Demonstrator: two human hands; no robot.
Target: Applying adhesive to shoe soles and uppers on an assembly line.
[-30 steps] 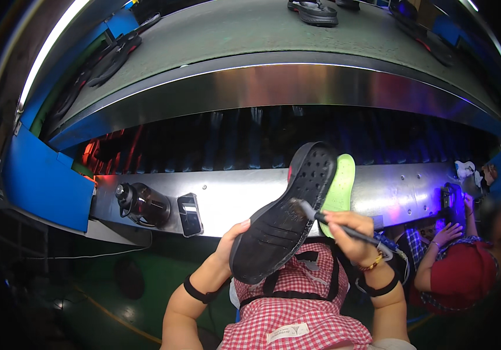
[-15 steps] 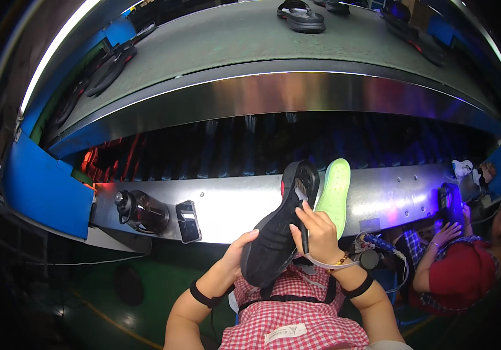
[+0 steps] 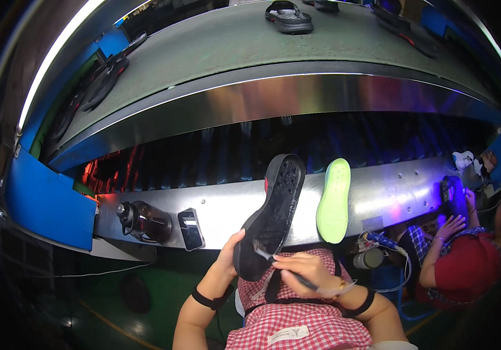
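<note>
My left hand [image 3: 227, 256] is closed round the near end of a black shoe sole [image 3: 279, 201], which is tilted with its hollow inner side up. A brush [image 3: 304, 281] with a dark handle and pale bristles is pinched in my right hand [image 3: 313, 269]. Its bristles touch the inside of the sole near my left hand. Just to the right, a bright green sole-shaped piece [image 3: 334, 201] lies on the metal ledge [image 3: 373, 195], apart from both hands.
A dark bottle [image 3: 151, 223] and a phone [image 3: 191, 229] occupy the ledge at left. Beyond it, a green conveyor belt [image 3: 203, 52] carries several black soles [image 3: 288, 22]. At right, a co-worker's hand [image 3: 451, 226] is on a dark shoe part; a round container [image 3: 370, 258] stands below the ledge.
The brush in my right hand has moved from the sole's far end to its near end. My left hand has shifted the sole slightly left, turning its inner side further into view.
</note>
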